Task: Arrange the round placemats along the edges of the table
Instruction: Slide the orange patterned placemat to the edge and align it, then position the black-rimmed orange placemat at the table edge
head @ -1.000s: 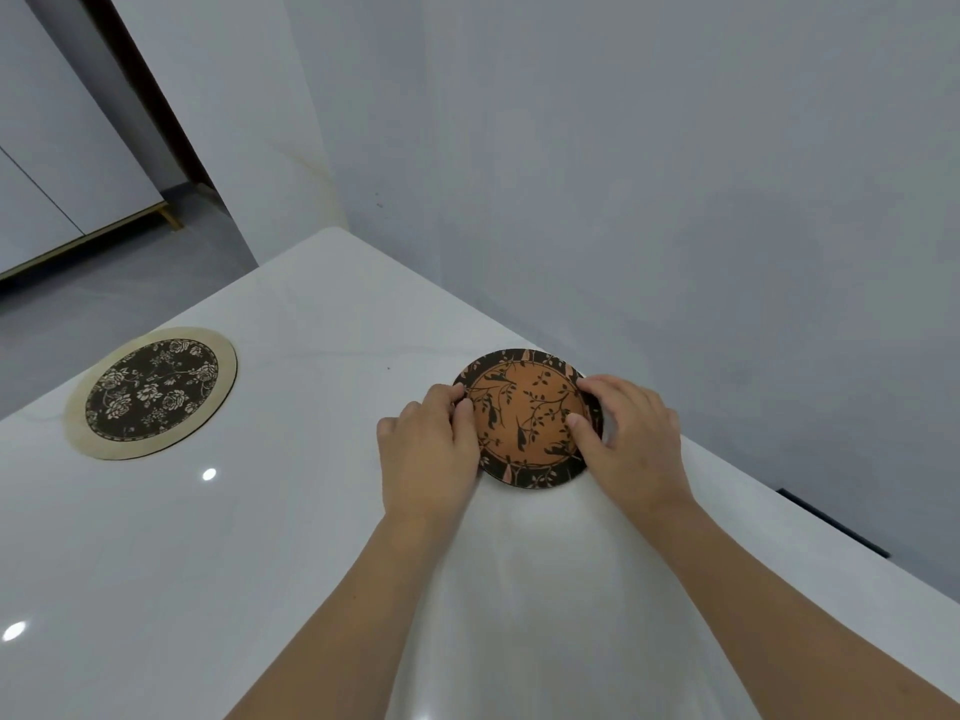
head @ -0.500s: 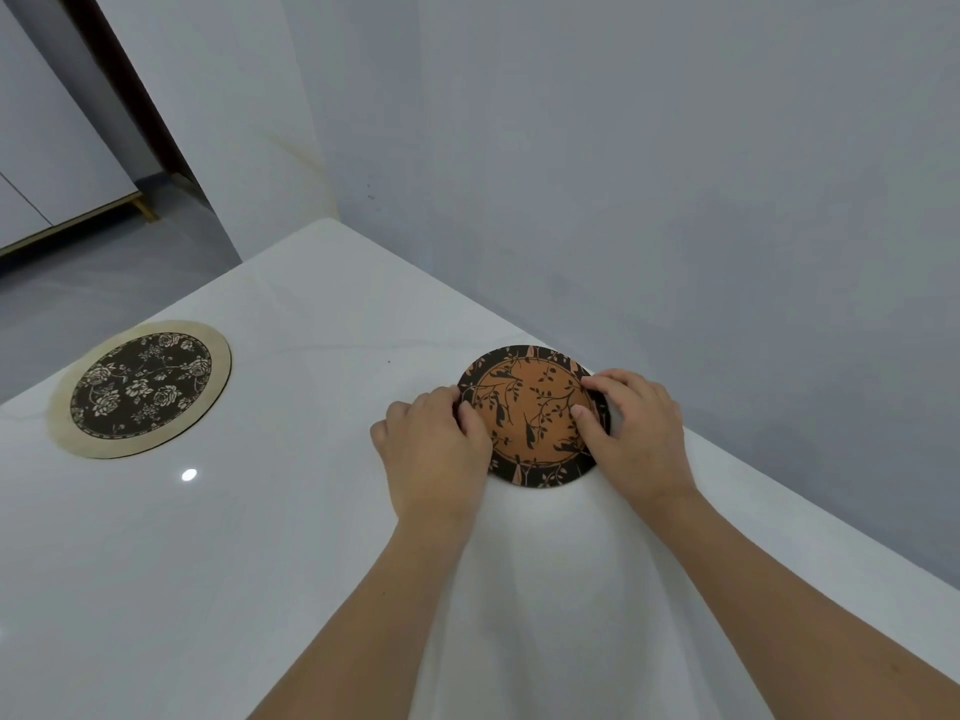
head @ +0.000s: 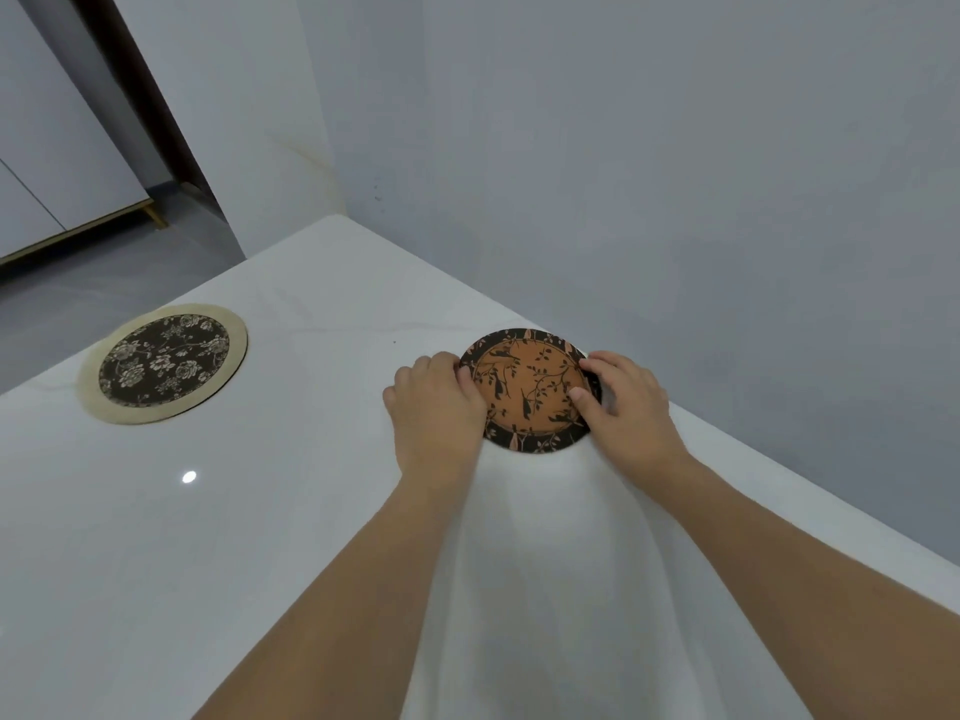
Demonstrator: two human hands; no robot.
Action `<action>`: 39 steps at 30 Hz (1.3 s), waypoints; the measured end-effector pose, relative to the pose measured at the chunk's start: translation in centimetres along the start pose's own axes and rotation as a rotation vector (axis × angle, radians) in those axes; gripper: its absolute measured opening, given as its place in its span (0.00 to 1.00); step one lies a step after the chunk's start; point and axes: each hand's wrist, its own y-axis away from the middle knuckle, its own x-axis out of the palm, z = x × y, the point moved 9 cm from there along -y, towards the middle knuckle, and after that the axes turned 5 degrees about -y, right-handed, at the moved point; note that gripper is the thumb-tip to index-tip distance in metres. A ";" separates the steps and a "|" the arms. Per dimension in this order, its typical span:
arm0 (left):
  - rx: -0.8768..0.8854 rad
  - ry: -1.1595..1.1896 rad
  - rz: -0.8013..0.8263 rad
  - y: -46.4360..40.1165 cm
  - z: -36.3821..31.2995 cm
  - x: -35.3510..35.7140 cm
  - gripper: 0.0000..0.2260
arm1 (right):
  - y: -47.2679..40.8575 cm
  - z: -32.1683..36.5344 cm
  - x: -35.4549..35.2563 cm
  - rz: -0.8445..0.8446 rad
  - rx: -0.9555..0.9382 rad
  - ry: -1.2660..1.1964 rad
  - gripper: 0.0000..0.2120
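Left hand (head: 436, 402) and right hand (head: 623, 402) pinch orange placemat (head: 527, 392) by opposite rims (squaring it to table (head: 260, 511) edge).

Placemat (head: 527, 389) side edges hidden under hands.

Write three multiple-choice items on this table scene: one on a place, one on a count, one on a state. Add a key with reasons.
1. Where does the orange placemat lie?
A. by the table edge nearest the wall
B. on the floor
C. on top of the other mat

2. How many round placemats are on the table?
A. one
B. two
C. four

3. What are the hands doing?
A. resting in the lap
B. lifting the cream-rimmed placemat
C. both touching the orange placemat

Key: 1 A, it sits at the wall-side edge. 2 B, one orange, one cream-rimmed. 3 C, the left hand and right hand flank its rim.
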 end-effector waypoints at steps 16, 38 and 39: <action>-0.063 0.233 0.418 24.6 1.4 -8.7 0.18 | 31.1 2.1 -6.7 0.255 0.178 -0.155 0.19; -0.185 0.086 0.610 52.7 3.2 -14.5 0.08 | 57.4 -2.7 -5.6 0.219 0.824 -0.439 0.06; -0.217 0.182 0.595 52.9 3.7 -14.9 0.09 | 57.6 -2.1 -5.6 0.235 0.786 -0.421 0.06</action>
